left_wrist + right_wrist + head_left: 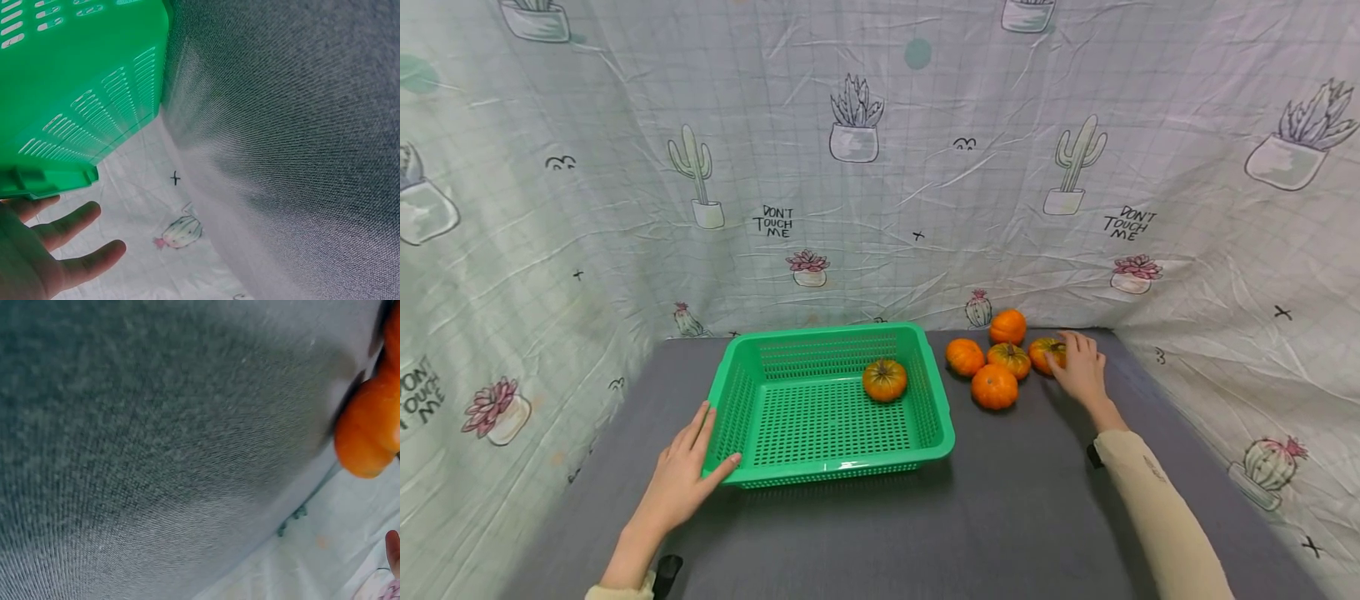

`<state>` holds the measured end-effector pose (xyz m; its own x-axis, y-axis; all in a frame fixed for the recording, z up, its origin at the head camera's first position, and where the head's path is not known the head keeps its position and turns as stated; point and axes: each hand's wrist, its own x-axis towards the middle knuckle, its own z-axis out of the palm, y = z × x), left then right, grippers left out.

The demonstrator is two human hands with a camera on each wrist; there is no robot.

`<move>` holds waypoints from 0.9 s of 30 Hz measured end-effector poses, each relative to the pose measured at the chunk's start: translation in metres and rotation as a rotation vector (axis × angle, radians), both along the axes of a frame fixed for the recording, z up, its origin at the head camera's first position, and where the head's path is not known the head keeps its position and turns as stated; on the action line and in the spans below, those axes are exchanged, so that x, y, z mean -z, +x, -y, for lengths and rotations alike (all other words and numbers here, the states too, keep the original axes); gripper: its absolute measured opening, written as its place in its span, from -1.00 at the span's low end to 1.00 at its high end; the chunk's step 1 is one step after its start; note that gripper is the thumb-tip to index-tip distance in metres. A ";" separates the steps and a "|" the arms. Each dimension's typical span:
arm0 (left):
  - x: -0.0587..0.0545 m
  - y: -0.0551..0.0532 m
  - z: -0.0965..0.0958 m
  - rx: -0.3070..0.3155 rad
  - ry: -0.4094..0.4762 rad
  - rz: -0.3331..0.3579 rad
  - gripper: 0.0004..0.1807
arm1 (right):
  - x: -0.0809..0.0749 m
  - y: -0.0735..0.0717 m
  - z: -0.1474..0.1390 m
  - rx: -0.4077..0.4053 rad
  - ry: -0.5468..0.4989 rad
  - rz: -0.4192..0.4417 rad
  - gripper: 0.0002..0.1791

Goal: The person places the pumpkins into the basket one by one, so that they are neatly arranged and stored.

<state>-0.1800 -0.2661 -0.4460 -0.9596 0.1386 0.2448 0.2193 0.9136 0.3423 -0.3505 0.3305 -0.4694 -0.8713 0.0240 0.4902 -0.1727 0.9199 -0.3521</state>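
Note:
A green plastic basket (831, 475) stands on the table, and one small orange-and-green pumpkin (884, 381) sits inside it toward the right. My left hand (679, 477) is at the basket's front left corner, fingers spread and fairly straight along the rim; in the left wrist view its fingers (94, 262) extend beside the green wall. My right hand (1082, 371) reaches over the rightmost mottled pumpkin (1045, 355), thumb and fingers apart around its near side. In the right wrist view, one fingertip (393, 547) shows, apart from an orange pumpkin (369, 428).
Beside the basket's right end, several pumpkins lie in a cluster: orange ones at the back (1008, 327), left (964, 357) and front (995, 387), with a mottled one (1009, 360) between them. A cactus-print cloth (910, 192) encloses the dark grey table (880, 542) behind and at both sides.

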 end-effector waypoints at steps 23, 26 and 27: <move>0.003 0.001 0.001 0.001 0.007 0.000 -0.11 | 0.017 -0.018 -0.014 0.054 -0.083 0.413 0.22; 0.003 0.001 0.001 0.001 0.005 -0.008 -0.11 | 0.018 -0.018 -0.013 0.068 -0.083 0.400 0.17; 0.003 0.001 0.001 0.002 0.006 -0.011 -0.11 | 0.017 -0.018 -0.012 0.070 -0.084 0.413 0.15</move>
